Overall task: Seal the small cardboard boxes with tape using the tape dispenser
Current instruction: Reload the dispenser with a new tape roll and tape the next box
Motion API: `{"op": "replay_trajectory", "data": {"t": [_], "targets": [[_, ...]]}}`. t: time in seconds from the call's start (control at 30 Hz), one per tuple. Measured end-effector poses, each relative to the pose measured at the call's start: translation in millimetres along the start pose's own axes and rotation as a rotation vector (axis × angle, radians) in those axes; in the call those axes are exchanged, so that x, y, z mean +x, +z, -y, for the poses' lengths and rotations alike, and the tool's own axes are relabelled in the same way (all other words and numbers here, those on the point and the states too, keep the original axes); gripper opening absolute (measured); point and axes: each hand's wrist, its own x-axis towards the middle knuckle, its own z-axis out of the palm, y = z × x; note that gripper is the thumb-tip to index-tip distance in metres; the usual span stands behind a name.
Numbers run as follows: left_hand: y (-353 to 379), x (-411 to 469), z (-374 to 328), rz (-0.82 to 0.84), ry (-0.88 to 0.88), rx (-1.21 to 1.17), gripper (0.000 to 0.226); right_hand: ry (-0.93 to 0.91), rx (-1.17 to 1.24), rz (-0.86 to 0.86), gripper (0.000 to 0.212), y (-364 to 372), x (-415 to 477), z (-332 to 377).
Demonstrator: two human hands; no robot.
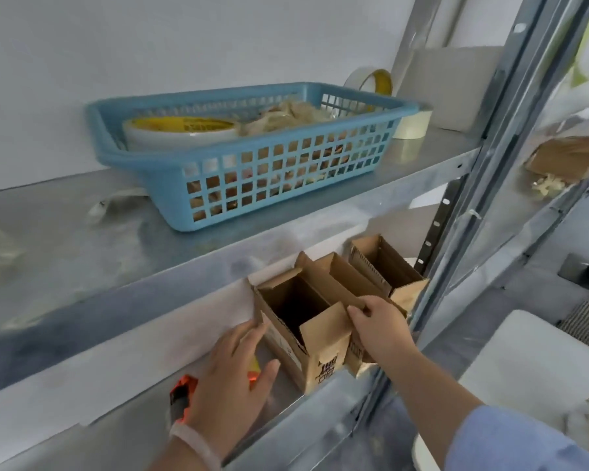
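Three small cardboard boxes stand open on the lower metal shelf. The nearest box [315, 348] has its flaps up. My left hand [232, 375] rests flat against its left side, fingers spread. My right hand [381, 326] pinches the top edge of the middle box [340, 277] just behind it. The third box [385, 263] stands farther right and back. An orange and black tape dispenser [181, 399] lies on the shelf under my left wrist, mostly hidden.
On the upper shelf [82, 239] sits a blue plastic basket [252, 178] holding a tape roll [181, 130] and crumpled tape. More tape rolls [371, 81] stand behind and beside it. A metal upright [483, 185] borders the shelves on the right.
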Motion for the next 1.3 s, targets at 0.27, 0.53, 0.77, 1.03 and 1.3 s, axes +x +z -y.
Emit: {"op": "replay_trajectory", "data": {"t": [0.27, 0.53, 0.77, 1.03, 1.3], "targets": [[18.5, -4.8, -19.9, -0.162, -0.209, 0.001, 0.052, -0.124, 0.27, 0.048, 0.021, -12.2, 8.5, -4.8], [8.3, -28.1, -16.9, -0.555, -0.312, -0.18, 0.038, -0.131, 0.614, 0.163, 0.009, -49.8, -0.7, 7.4], [-35.3, -77.7, -10.0, -0.79, -0.353, -0.38, 0.039, -0.346, 0.522, 0.411, 0.015, -33.7, -28.9, 25.9], [-72.9, -158.6, 24.1, -0.925, -0.485, -0.608, 0.06, -0.424, 0.395, 0.659, 0.016, 67.2, -77.4, 75.7], [-102.4, -228.4, 90.6, -1.049, -0.667, -0.638, 0.047, -0.679, 0.129, 0.686, 0.017, 183.8, -128.4, 124.2]]}}
